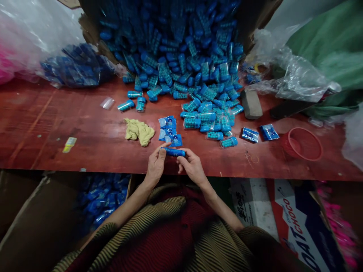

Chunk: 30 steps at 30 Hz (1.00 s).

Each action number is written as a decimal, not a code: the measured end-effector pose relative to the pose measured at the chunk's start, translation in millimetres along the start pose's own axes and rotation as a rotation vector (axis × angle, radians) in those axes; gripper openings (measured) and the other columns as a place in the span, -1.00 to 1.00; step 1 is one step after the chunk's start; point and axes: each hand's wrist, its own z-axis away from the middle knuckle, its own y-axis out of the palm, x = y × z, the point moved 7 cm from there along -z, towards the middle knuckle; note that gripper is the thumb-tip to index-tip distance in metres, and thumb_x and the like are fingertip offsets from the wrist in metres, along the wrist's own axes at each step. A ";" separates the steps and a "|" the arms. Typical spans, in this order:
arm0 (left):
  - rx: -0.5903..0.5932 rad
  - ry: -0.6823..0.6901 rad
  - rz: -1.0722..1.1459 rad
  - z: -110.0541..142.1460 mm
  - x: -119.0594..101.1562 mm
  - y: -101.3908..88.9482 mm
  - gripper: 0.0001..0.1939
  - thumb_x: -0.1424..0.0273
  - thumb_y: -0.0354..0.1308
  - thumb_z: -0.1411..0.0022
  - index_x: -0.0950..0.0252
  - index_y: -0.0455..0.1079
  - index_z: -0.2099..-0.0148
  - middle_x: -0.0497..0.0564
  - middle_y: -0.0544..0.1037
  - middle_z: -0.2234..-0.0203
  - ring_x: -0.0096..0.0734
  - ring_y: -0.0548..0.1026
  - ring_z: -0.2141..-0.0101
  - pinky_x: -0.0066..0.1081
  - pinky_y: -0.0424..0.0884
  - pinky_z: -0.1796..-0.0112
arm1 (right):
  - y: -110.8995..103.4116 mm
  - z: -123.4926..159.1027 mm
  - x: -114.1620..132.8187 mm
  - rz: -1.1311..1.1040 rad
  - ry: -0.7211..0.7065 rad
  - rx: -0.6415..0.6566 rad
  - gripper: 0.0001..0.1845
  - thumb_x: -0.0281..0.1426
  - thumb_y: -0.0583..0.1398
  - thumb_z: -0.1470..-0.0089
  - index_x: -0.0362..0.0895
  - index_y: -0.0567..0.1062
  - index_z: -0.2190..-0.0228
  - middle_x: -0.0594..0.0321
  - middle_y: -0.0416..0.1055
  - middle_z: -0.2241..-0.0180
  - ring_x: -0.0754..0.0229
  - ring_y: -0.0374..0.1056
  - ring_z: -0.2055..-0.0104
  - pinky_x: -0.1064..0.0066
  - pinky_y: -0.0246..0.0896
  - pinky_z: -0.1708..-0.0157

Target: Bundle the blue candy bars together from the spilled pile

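Near the front edge of the table, a small blue-wrapped bottle (174, 152) lies sideways between my two hands. My left hand (157, 160) grips its left end between thumb and fingers. At the other end, the thumb and fingers of my right hand (192, 164) close on it. Just beyond my hands lies a little stack of blue printed labels (169, 128). Past the labels spreads a large heap of small clear bottles (208, 117) with blue caps, filled with turquoise beads. A crumpled yellow cloth (138, 131) rests to the left of the labels.
On the right are a grey block (252, 104), two blue packets (250, 135) and a red plastic basket (302, 144). A bag of blue packs (78, 66) sits at the back left. Below the table edge stand a box of blue packs (104, 196) and a printed carton (295, 219).
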 end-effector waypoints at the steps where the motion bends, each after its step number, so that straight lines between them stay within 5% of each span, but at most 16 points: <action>1: -0.010 0.043 -0.078 0.2 -2.9 -2.9 -0.50 0.04 0.03 -0.18 0.32 0.45 0.05 0.13 0.56 0.15 -0.24 0.51 0.14 -0.30 0.39 0.11 | -1.6 0.3 1.0 0.023 -0.003 -0.017 -0.71 -0.29 0.17 -0.04 -0.10 0.44 0.17 0.44 0.31 0.57 0.43 0.19 0.67 0.55 0.23 0.62; 4: -0.072 0.106 -0.197 1.0 -7.8 -10.1 -0.55 0.12 0.01 -0.23 0.34 0.47 0.04 0.12 0.56 0.12 -0.24 0.50 0.12 -0.31 0.37 0.09 | -3.6 2.4 4.5 0.112 -0.005 -0.056 -0.71 -0.28 0.19 -0.02 -0.13 0.48 0.20 0.41 0.32 0.57 0.42 0.19 0.66 0.54 0.20 0.60; 13: -0.251 0.133 -0.140 8.0 -19.8 -24.3 -0.73 0.28 0.02 -0.24 0.29 0.49 0.36 -0.02 0.57 0.52 -0.41 0.51 0.45 -0.43 0.41 0.33 | 12.5 11.2 5.2 0.094 -0.029 -0.065 -0.73 -0.30 0.22 0.01 -0.11 0.51 0.23 0.43 0.30 0.64 0.40 0.19 0.68 0.53 0.16 0.62; 20: -0.188 0.020 0.070 11.0 -10.0 -30.1 -0.68 0.29 0.23 -0.06 0.29 0.43 0.12 -0.03 0.56 0.40 -0.45 0.50 0.43 -0.42 0.45 0.32 | 7.1 8.6 4.6 -0.063 0.005 -0.138 -0.77 -0.29 0.21 0.01 -0.13 0.41 0.29 0.40 0.40 0.54 0.43 0.25 0.73 0.58 0.12 0.70; 30: -0.156 0.094 -0.055 7.0 -19.2 -31.4 -0.87 0.33 0.22 -0.05 0.29 0.42 0.37 -0.09 0.47 0.53 -0.48 0.43 0.47 -0.46 0.37 0.35 | 7.3 13.4 7.6 -0.018 -0.064 -0.108 -0.76 -0.32 0.23 0.01 -0.10 0.40 0.26 0.42 0.39 0.52 0.41 0.27 0.70 0.53 0.20 0.65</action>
